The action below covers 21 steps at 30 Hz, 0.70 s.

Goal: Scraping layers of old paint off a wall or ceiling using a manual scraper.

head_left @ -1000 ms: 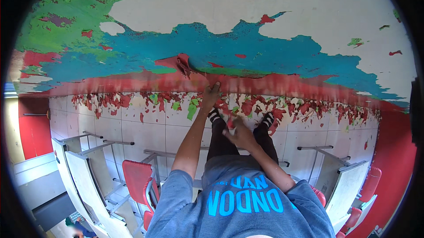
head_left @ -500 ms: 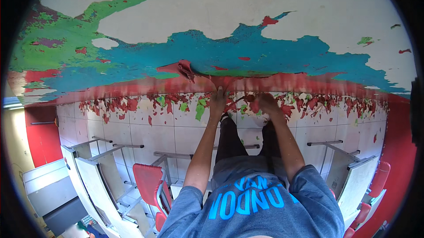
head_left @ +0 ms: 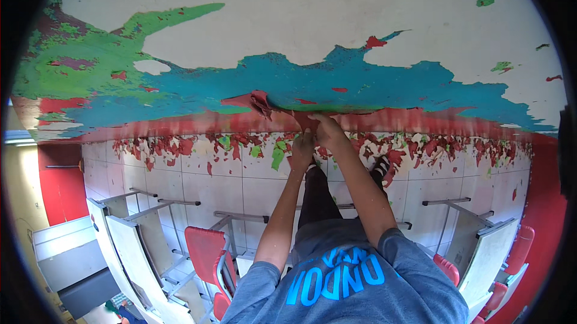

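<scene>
In front of me is a wall (head_left: 360, 12) with its paint coming off in layers: white above, then a ragged blue band (head_left: 360, 81), then red paint (head_left: 396, 121) low down. A loose red paint flap (head_left: 305, 121) hangs from the edge between blue and red. My left hand (head_left: 304, 147) is closed on the flap's lower end. Just above it and to the right, my right hand (head_left: 329, 130) pinches the flap's right side. Left of both hands, a curled red paint peel (head_left: 260, 103) sticks out from the wall.
Red, green and white paint flakes (head_left: 421, 147) litter the tiled floor (head_left: 210, 189) along the wall's foot, around my feet. Desks (head_left: 129, 246) and red chairs (head_left: 203, 253) stand behind me to the left. More desks (head_left: 490, 252) and chairs stand to the right.
My right hand has moved left and up from beside a dark red flake onto the paint flap. My left hand stays at the flap. The view has shifted slightly, and my right foot now shows.
</scene>
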### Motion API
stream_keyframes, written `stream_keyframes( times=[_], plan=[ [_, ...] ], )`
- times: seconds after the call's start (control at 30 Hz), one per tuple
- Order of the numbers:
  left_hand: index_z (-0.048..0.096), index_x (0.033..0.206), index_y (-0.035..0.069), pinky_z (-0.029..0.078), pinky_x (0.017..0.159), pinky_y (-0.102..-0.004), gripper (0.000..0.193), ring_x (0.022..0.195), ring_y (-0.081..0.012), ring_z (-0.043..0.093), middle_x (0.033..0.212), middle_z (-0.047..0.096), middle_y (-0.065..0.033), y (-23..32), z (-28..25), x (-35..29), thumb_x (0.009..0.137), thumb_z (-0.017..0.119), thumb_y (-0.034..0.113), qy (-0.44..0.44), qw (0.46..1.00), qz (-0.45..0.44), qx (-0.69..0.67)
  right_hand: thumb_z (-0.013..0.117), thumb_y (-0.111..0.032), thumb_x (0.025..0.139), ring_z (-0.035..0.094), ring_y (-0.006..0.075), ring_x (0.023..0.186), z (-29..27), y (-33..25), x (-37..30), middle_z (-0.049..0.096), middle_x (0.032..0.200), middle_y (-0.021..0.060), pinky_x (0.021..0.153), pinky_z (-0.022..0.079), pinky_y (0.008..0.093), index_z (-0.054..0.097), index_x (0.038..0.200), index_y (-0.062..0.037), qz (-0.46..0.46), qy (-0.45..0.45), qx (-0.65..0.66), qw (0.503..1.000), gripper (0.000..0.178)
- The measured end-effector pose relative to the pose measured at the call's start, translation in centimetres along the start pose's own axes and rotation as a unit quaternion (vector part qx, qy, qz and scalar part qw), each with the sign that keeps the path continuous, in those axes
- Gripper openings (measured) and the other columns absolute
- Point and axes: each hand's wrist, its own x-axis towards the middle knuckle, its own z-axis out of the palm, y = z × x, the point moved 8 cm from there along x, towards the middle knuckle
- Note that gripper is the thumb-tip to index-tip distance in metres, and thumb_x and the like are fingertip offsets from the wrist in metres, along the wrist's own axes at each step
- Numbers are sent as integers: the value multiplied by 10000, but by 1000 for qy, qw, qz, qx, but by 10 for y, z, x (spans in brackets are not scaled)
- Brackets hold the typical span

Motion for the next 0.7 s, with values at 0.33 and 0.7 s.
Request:
stream_keyframes(
  times=[0.33, 0.7],
  plan=[
    [505, 869, -2, 416, 571, -373, 309, 653, -240, 546, 726, 550, -136, 26, -23, 27, 743, 551, 276, -131, 962, 44, 237, 457, -71, 809, 557, 130, 696, 17, -3, 10, 573, 787, 60, 577, 440, 229, 529, 909, -13, -78, -40, 57, 994, 136],
    [504, 932, -14, 409, 597, -285, 392, 626, -163, 493, 704, 541, -34, 25, -11, 28, 766, 523, 340, -118, 949, -186, -224, 406, -243, 827, 583, 225, 656, 2, 15, -1, 574, 730, 111, 526, 458, 304, 528, 878, 3, -37, 176, -27, 983, 279]
  ],
)
